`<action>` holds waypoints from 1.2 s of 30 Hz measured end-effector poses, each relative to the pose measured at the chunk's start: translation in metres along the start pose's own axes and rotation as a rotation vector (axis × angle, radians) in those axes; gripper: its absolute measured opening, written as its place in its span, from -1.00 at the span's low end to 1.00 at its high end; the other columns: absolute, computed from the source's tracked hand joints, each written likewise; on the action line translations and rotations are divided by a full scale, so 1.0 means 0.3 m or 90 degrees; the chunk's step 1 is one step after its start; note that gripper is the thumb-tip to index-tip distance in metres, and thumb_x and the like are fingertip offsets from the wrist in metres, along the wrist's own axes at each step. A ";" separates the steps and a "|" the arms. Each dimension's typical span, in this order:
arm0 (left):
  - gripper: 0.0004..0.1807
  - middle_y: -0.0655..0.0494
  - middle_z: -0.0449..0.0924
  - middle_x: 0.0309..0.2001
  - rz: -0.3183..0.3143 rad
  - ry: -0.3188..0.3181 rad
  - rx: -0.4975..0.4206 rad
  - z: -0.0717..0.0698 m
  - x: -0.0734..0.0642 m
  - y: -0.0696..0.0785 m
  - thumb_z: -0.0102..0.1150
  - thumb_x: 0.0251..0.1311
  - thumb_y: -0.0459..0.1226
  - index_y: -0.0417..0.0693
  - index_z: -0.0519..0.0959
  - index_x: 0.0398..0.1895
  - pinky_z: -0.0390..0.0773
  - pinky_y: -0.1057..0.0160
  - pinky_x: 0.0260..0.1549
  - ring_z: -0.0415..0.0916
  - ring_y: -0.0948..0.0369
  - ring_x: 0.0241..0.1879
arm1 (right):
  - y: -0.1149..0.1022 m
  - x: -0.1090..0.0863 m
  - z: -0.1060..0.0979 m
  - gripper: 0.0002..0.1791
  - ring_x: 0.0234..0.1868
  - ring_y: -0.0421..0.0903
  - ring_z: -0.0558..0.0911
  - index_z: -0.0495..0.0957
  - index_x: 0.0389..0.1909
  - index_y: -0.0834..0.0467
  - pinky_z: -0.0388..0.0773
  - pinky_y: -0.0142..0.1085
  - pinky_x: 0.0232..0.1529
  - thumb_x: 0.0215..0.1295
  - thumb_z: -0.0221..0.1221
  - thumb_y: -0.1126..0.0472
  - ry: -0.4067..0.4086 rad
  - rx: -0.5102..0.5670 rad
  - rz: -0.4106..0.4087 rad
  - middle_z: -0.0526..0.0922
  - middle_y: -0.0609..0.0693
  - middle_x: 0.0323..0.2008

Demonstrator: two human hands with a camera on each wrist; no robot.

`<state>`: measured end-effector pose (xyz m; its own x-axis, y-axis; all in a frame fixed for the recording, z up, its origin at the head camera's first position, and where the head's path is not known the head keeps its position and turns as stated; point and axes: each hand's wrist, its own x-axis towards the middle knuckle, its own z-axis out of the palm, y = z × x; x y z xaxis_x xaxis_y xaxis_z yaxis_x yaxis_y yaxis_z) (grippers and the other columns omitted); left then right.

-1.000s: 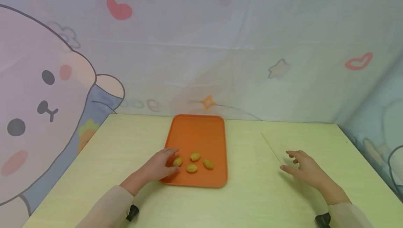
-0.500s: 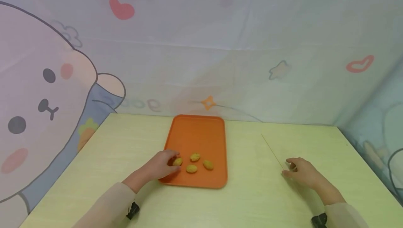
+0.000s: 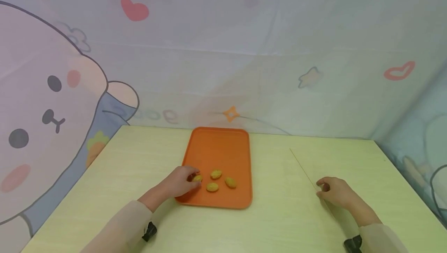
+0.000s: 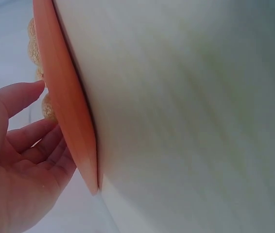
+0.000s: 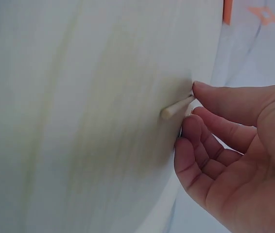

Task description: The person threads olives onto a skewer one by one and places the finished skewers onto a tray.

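Observation:
At the lower left of an orange tray [image 3: 223, 144], my left hand [image 3: 178, 183] has its thumb and curved fingers around a small oval yellow piece [image 3: 197, 178]. In the left wrist view this wrinkled piece [image 4: 47, 106] lies between thumb and index finger, by the tray's rim. Several similar yellow pieces [image 3: 216, 174] lie in the tray just right of the hand. My right hand [image 3: 336, 193] is at a thin wooden skewer [image 3: 302, 167] slanting across the table. In the right wrist view the skewer's blunt end [image 5: 169, 111] pokes out between thumb and curled index finger.
A pale wooden table [image 3: 279, 222] carries the tray and the skewer. Behind it hangs a printed cloth [image 3: 223, 51] with hearts and a cartoon animal. At the right edge a dark cable [image 3: 433, 183] curves down.
My left fingers have drawn in around the yellow piece, which they cover more. My right hand has come down onto the skewer, its thumb and index finger closer together.

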<state>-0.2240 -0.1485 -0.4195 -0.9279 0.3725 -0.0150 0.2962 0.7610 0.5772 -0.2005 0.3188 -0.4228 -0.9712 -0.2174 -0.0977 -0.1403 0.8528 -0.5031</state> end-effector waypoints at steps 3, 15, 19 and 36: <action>-0.63 0.01 0.61 -0.22 -0.001 0.003 -0.006 -0.003 0.004 0.003 0.29 0.19 -0.29 -0.35 0.59 0.01 0.54 0.17 -0.20 0.45 0.19 -0.28 | -0.005 0.000 -0.004 -0.67 -0.27 -0.01 0.49 0.52 -0.10 0.48 0.50 -0.12 -0.27 0.20 0.24 0.32 0.006 -0.001 0.002 0.54 0.11 -0.31; -0.76 0.06 0.60 -0.30 0.026 -0.004 0.013 -0.012 0.013 -0.008 0.28 0.20 -0.30 -0.28 0.66 -0.13 0.49 0.26 -0.29 0.41 0.22 -0.34 | -0.005 0.005 -0.002 -0.74 -0.32 -0.05 0.45 0.55 -0.14 0.44 0.46 -0.17 -0.30 0.18 0.23 0.36 0.002 0.008 0.007 0.53 0.05 -0.36; -0.76 0.06 0.60 -0.29 0.023 -0.006 0.015 -0.011 0.015 -0.013 0.27 0.20 -0.30 -0.27 0.67 -0.13 0.48 0.25 -0.29 0.40 0.22 -0.34 | -0.007 0.009 -0.005 -0.73 -0.30 -0.02 0.49 0.54 -0.12 0.44 0.49 -0.15 -0.30 0.18 0.21 0.38 -0.011 0.012 0.008 0.55 0.10 -0.33; -0.79 0.05 0.61 -0.27 0.058 -0.022 0.011 -0.006 0.019 -0.036 0.21 0.25 -0.34 -0.29 0.66 -0.13 0.51 0.25 -0.27 0.43 0.22 -0.31 | -0.024 0.020 0.004 -0.72 -0.36 -0.05 0.57 0.50 -0.15 0.44 0.54 -0.18 -0.38 0.11 0.20 0.39 -0.018 0.020 0.036 0.61 0.17 -0.32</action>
<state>-0.2328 -0.1557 -0.4243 -0.8886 0.4585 0.0087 0.3832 0.7320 0.5633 -0.2050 0.3108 -0.4209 -0.9715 -0.1833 -0.1505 -0.0792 0.8488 -0.5227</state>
